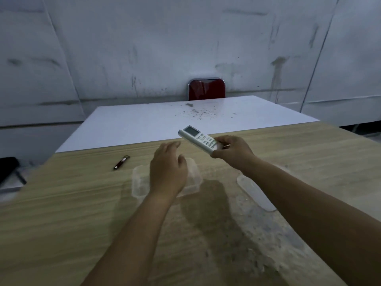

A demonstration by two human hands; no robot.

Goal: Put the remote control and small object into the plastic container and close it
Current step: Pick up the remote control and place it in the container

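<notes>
My right hand [233, 150] grips a white remote control [196, 138] by its lower end and holds it tilted in the air, screen end up and to the left. My left hand [168, 170] hovers with fingers apart over the clear plastic container [140, 182], covering its middle. The container stands uncovered on the wooden table [82, 203]. Its clear lid [257, 195] lies flat on the table to the right, partly under my right forearm. The small object, a dark red pen-like piece with a ring [121, 162], lies on the table to the left of the container.
A white table [144, 124] adjoins the wooden one at the back, with dark specks on it. A red chair back [206, 89] stands behind it against the grey wall. A dark object [8, 170] sits at the far left edge.
</notes>
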